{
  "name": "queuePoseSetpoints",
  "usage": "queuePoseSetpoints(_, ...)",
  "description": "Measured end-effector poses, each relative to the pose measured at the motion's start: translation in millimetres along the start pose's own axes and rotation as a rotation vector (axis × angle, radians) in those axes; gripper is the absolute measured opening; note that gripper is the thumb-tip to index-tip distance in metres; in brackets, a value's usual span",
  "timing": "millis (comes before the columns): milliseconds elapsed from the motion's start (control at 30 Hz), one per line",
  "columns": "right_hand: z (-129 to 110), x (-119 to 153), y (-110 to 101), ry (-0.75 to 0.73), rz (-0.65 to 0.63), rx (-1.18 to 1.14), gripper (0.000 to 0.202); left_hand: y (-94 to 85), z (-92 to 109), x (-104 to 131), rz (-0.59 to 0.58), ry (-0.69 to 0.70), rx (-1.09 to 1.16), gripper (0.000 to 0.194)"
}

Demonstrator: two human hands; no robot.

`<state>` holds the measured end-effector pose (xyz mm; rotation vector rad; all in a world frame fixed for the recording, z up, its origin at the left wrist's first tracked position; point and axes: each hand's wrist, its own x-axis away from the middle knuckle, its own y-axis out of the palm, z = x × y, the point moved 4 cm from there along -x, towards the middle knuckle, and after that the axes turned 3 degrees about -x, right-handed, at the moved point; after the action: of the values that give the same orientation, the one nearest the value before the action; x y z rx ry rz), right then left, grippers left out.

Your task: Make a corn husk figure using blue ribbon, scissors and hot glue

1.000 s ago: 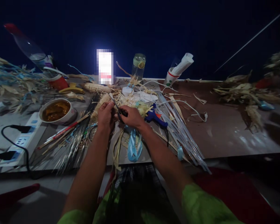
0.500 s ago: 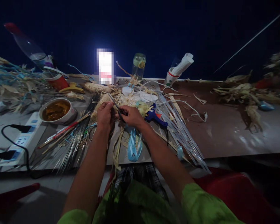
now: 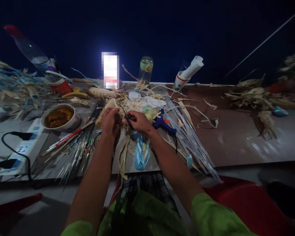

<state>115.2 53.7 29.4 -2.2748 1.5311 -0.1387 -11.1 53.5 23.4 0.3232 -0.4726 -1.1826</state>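
Note:
My right hand (image 3: 137,121) is closed around dark-handled scissors (image 3: 128,120), whose thin blades point up and left. Beside it my left hand (image 3: 110,120) is pinched closed, with a small pale strip (image 3: 115,103) showing at its fingertips. Both hands are over a pile of dry husk scraps (image 3: 135,105) in the middle of the table. A blue glue gun (image 3: 163,124) lies just right of my right hand. Below the hands hangs a loop of light blue ribbon (image 3: 140,155).
To the left are a bowl of brown liquid (image 3: 75,123), a power strip (image 3: 27,147) and thin wires (image 3: 76,160). Clear glue sticks (image 3: 191,137) lie right. Behind stand a bright screen (image 3: 110,68), a bottle (image 3: 146,70) and a cup (image 3: 180,81).
The scissor blades have shifted and look thinner, closer together. My left hand has turned slightly, and a pale strip now shows above its fingertips. My right hand has barely moved.

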Motion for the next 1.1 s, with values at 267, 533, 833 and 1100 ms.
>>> queuePoseSetpoints(267, 1, 0, 6, -0.008, -0.006, 0.059, 0.03, -1.0, 0, -1, 0.043, -0.005, -0.021, 0.017)
queuePoseSetpoints(533, 12, -10, 2, 0.087, 0.285, -0.437, 0.048, 2.5, -10, 2, -0.039, -0.042, -0.136, 0.02)
queuePoseSetpoints(833, 10, -7, -10, 0.067, 0.256, -0.438, 0.039, 7.3, -10, 8, -0.063, 0.031, -0.238, 0.015)
queuePoseSetpoints(1100, 2, -3, -9, 0.117, 0.138, -0.533, 0.04, 3.5, -8, 5, -0.092, -0.004, -0.222, 0.011)
